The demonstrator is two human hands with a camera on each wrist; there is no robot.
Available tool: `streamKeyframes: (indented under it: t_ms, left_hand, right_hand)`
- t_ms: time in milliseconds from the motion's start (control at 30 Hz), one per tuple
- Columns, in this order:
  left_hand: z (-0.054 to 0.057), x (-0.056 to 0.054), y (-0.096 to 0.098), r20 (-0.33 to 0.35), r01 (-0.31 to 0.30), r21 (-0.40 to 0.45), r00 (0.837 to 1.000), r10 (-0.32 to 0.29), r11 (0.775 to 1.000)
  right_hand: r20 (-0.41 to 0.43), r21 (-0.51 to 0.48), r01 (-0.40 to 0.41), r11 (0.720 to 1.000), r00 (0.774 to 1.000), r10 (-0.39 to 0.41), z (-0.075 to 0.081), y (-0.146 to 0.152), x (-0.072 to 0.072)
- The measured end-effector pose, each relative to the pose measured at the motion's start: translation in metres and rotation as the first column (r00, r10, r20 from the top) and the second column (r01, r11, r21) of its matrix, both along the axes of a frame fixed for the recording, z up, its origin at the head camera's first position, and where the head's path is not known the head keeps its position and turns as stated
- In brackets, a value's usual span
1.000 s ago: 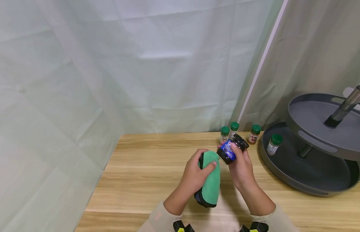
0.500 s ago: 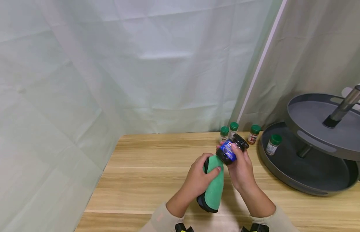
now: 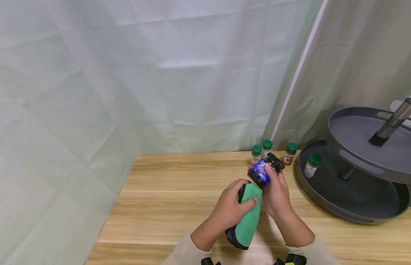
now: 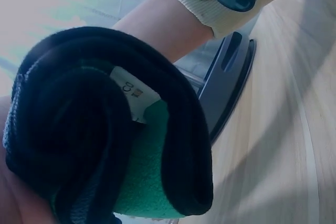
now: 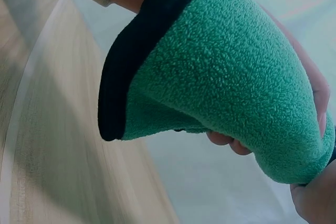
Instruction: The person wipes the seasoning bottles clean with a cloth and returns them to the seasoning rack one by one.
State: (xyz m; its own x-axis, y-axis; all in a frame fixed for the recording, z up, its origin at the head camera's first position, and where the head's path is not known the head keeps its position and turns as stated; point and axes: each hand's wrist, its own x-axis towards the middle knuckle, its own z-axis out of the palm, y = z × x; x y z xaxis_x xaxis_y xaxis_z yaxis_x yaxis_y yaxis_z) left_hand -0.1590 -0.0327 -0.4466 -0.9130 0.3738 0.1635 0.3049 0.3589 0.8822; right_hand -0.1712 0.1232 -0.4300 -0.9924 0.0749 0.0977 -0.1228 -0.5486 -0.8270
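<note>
A green cloth (image 3: 250, 221) with black edging, rolled or folded into a bundle, is gripped by my left hand (image 3: 230, 206), thumb on top. In the left wrist view the cloth's dark rolled end (image 4: 79, 124) fills much of the picture, a white tag (image 4: 135, 94) inside it. My right hand (image 3: 276, 193) holds a dark jar (image 3: 261, 172) with a blue label and black lid, tilted, its lid end up and to the right. The cloth's upper end lies against or just below the jar's base. Fuzzy green cloth (image 5: 226, 72) covers most of the right wrist view, hiding the jar.
Green-capped spice bottles (image 3: 256, 152) stand at the table's back edge, another spice bottle (image 3: 289, 154) to their right. A grey two-tier round tray (image 3: 344, 211) stands at right, with a green-capped bottle (image 3: 312, 165) on its lower tier. A wooden table (image 3: 165, 206) lies beneath.
My left hand and the cloth have moved right and down in the head view, along the jar's base. The right hand and the jar have stayed nearly still.
</note>
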Motion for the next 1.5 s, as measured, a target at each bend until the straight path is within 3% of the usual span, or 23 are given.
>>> streamKeyframes:
  t_ms: [300,567,700,1100,1333,1500]
  left_hand:
    - [0.002,-0.002,-0.002,-0.017,-0.034,0.032,0.999,0.035,0.999]
    - [0.004,-0.008,-0.009,0.044,-0.156,0.127,0.987,0.152,0.979]
    - [0.004,-0.011,-0.011,0.068,-0.186,0.161,0.982,0.177,0.969]
    - [0.004,-0.007,-0.006,0.084,-0.094,0.093,0.993,0.087,0.991]
    - [0.004,-0.006,-0.005,0.069,-0.079,0.103,0.995,0.072,0.992]
    - [0.005,-0.005,-0.006,0.058,-0.067,0.112,0.996,0.061,0.991]
  right_hand:
    - [-0.023,0.038,0.002,0.999,1.000,-0.001,-0.003,0.001,-0.002]
    - [-0.024,0.020,-0.015,1.000,1.000,0.016,-0.005,0.000,-0.001]
    - [-0.009,0.016,-0.006,1.000,1.000,0.006,-0.003,-0.001,0.000]
    - [-0.040,0.026,-0.019,0.999,0.999,0.020,0.000,-0.001,0.001]
    - [-0.050,0.027,-0.005,1.000,0.999,0.007,0.001,0.001,0.002]
    - [-0.058,0.088,0.011,0.996,0.998,-0.005,0.004,0.004,0.003]
